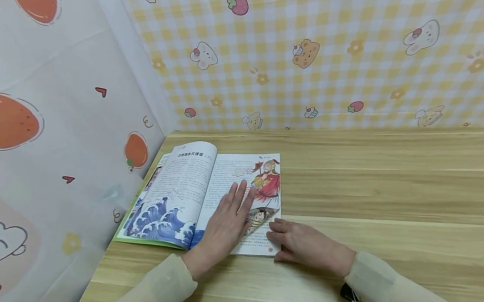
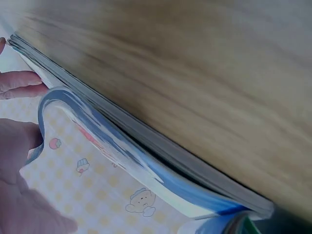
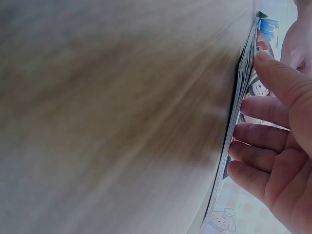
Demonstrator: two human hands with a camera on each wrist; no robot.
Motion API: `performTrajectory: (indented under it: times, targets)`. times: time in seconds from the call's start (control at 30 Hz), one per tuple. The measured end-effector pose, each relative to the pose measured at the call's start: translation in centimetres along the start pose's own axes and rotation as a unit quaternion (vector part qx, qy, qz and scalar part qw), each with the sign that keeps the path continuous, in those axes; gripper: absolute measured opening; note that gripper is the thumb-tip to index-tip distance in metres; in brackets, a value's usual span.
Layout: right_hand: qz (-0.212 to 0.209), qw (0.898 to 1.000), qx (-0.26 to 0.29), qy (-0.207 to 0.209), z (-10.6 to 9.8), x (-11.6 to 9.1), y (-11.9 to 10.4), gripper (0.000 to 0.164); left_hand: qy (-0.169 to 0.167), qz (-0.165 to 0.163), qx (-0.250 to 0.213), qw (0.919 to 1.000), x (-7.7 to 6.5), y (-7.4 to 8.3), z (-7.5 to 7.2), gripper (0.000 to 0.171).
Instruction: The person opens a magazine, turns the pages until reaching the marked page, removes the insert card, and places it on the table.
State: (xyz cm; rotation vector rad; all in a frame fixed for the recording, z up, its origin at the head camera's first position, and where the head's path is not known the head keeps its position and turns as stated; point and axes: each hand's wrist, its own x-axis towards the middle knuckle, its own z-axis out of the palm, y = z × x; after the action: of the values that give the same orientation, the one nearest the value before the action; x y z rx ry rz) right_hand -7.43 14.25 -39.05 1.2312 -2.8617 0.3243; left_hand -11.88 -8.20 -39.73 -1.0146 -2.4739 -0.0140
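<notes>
Lying open on the left part of the wooden table, an illustrated book has its spine running from near to far, the far end leaning a little right. Each page's long axis follows that line, and the open spread reaches across from left to right. Its print stands upright as seen from the near side, with the page tops pointing far. The left-hand pages arch up beside the spine; a blue wave picture fills their near part. On the right-hand page, a figure in red occupies the far right corner. The near right corner of that page is turned up into a curled flap, its drawn face showing above the printed page beneath.

The left hand rests over the right-hand page and flap, fingers straight and slightly apart, clamped on nothing. The right hand is at the book's right edge, fingers loosely bent and thumb apart from them, fingertips close against the page edges without gripping. Beyond the table stands a yellow checked cloth; a white patterned cloth hangs at left.
</notes>
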Motion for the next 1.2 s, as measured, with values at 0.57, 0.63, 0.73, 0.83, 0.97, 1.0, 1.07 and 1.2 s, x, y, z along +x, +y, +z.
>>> performTrajectory:
  times: [0.57, 0.63, 0.73, 0.83, 0.97, 1.0, 1.07, 1.2]
  targets:
    - [0.011, 1.0, 0.021, -0.02, 0.0, 0.3, 0.1, 0.041, -0.176, 0.089, 0.049, 0.9792, 0.0, -0.1, -1.3, 0.044]
    - [0.015, 0.999, 0.025, -0.021, -0.1, 0.3, 0.0, 0.041, -0.169, 0.08, 0.045, 0.9813, -0.1, -0.1, -1.3, 0.046]
    - [0.017, 0.999, 0.031, -0.024, -0.2, 0.2, 0.0, 0.04, -0.166, 0.06, 0.03, 0.9838, -0.2, -0.2, -1.4, 0.054]
    - [0.016, 0.999, 0.038, -0.026, -0.3, 0.2, -0.1, 0.04, -0.173, 0.044, 0.021, 0.9838, -0.4, -0.3, -1.2, 0.052]
    - [0.017, 0.999, 0.041, -0.027, -0.3, 0.2, 0.0, 0.041, -0.171, 0.037, 0.038, 0.9839, -0.5, -0.7, -1.1, 0.061]
    - [0.017, 0.999, 0.042, -0.026, -0.3, 0.2, 0.0, 0.041, -0.166, 0.036, 0.046, 0.9843, -0.5, -0.9, -1.1, 0.06]
    - [0.016, 0.999, 0.041, -0.025, -0.3, 0.2, 0.1, 0.04, -0.16, 0.034, 0.059, 0.9847, -0.5, -1.2, -1.1, 0.058]
    - [0.015, 0.999, 0.042, -0.02, -0.2, 0.2, 0.2, 0.04, -0.161, 0.021, 0.066, 0.9845, -0.7, -1.6, -1.1, 0.056]
